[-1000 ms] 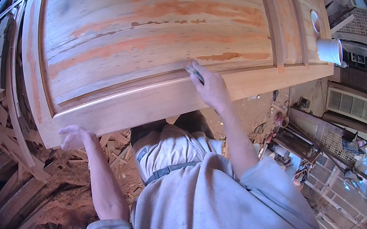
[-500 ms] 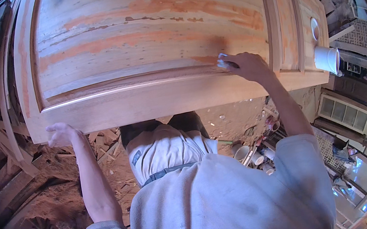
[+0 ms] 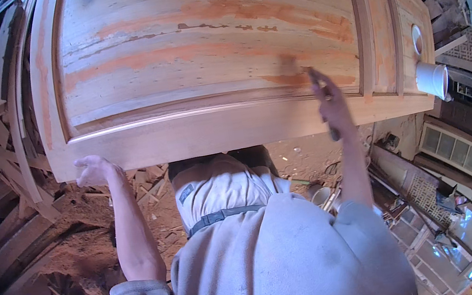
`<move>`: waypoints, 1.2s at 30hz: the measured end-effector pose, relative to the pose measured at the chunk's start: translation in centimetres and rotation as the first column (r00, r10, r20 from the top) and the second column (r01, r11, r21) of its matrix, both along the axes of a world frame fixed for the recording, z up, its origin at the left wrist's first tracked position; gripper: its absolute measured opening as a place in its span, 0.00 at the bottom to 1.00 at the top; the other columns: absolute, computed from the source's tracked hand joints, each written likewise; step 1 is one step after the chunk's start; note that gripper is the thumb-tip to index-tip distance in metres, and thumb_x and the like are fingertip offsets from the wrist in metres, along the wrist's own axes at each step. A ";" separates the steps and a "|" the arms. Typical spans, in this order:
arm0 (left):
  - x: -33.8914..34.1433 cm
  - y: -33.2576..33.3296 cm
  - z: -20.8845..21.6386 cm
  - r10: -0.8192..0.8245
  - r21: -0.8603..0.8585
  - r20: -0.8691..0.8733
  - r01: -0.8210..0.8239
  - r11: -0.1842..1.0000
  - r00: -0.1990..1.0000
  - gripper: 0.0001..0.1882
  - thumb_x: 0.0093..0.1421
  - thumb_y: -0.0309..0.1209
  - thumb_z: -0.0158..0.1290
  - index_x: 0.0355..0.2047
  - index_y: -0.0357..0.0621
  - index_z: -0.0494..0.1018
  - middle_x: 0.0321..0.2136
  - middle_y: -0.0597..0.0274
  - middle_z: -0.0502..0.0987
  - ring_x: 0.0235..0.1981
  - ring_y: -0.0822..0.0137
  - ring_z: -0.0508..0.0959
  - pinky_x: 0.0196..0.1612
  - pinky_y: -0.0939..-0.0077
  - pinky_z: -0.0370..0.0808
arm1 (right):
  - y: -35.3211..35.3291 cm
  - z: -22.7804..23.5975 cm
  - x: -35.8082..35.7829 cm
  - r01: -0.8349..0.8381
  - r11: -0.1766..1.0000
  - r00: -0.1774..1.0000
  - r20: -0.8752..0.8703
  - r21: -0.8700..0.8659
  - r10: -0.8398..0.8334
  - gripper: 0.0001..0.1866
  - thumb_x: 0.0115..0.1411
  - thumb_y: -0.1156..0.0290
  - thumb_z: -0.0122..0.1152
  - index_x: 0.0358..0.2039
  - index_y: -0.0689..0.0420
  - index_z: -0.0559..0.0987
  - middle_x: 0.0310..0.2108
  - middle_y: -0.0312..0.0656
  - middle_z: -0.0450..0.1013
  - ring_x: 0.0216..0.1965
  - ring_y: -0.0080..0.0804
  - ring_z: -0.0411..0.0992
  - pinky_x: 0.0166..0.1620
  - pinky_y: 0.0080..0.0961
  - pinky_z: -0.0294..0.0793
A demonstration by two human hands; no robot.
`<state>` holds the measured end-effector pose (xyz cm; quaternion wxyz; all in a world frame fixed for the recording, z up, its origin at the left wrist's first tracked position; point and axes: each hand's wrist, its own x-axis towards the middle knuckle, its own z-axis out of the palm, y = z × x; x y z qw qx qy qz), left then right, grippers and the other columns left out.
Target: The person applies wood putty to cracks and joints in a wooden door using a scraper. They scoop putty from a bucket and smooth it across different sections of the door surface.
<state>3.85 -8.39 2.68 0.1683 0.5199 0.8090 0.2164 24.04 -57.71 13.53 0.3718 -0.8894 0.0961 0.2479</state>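
Head view: right hand gripping a tool, left hand, fingers apart, at an orange-streaked panel near piled timber.

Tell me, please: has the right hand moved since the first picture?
Yes, the right hand has moved rightward along the panelled wooden door, nearer to the large panel's right moulding.

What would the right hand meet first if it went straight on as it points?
Probably the wooden panel, near an orange patch, with the held tool touching first; depth is unclear.
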 end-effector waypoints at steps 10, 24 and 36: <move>0.7 0.4 0.1 0.016 -0.075 -0.111 -0.025 0.997 0.994 0.38 0.69 0.56 0.41 0.52 0.23 0.54 0.38 0.30 0.73 0.36 0.39 0.81 0.32 0.48 0.83 | 11.9 -4.2 -6.3 -0.042 0.990 0.957 0.280 -0.136 0.079 0.24 0.67 0.65 0.57 0.62 0.53 0.72 0.39 0.62 0.78 0.37 0.58 0.78 0.42 0.47 0.77; 0.8 0.1 0.4 0.008 -0.109 -0.062 -0.014 0.994 0.998 0.41 0.68 0.58 0.43 0.54 0.25 0.52 0.39 0.28 0.75 0.35 0.40 0.82 0.30 0.51 0.83 | 14.8 -5.2 -7.1 -0.061 0.957 0.954 0.266 -0.284 0.140 0.24 0.67 0.64 0.56 0.63 0.50 0.72 0.33 0.65 0.76 0.37 0.64 0.76 0.43 0.50 0.75; 0.5 0.4 0.3 -0.007 -0.134 0.020 0.009 0.991 1.000 0.44 0.68 0.60 0.41 0.58 0.24 0.47 0.38 0.30 0.76 0.37 0.43 0.82 0.32 0.56 0.85 | 17.0 -5.1 -7.9 -0.138 0.977 0.976 0.148 -0.163 0.162 0.25 0.68 0.63 0.52 0.65 0.49 0.69 0.41 0.68 0.74 0.40 0.66 0.75 0.44 0.55 0.75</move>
